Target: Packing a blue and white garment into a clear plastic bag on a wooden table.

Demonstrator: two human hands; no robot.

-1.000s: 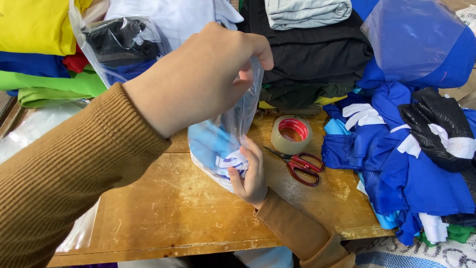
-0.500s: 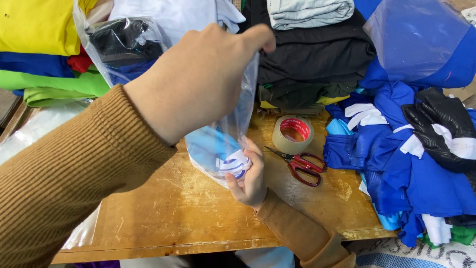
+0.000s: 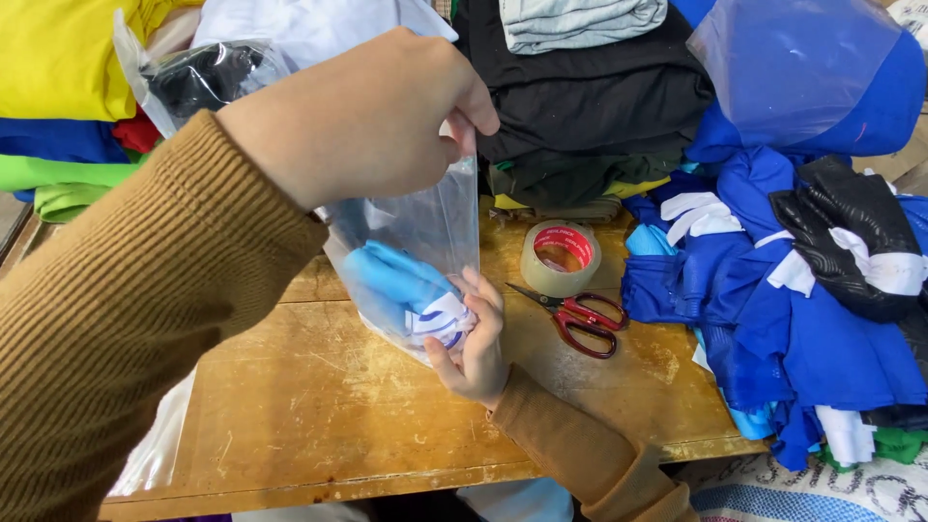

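Two hands on one clear bag [image 3: 425,232], held upright over the wooden surface [image 3: 319,406]. Left hand [image 3: 372,121] pinches the bag's top edge, fingers closed on the plastic, seemingly to keep it upright. Right hand [image 3: 476,338] cups the bottom from below, fingers curled around the load, apparently taking its weight. Inside: a folded blue garment [image 3: 391,280] with white trim, sunk low. Tape roll [image 3: 561,257] and red scissors [image 3: 575,317] lie just beside. Loose blue clothes [image 3: 773,329] heaped at right; folded stacks [image 3: 580,106] behind.
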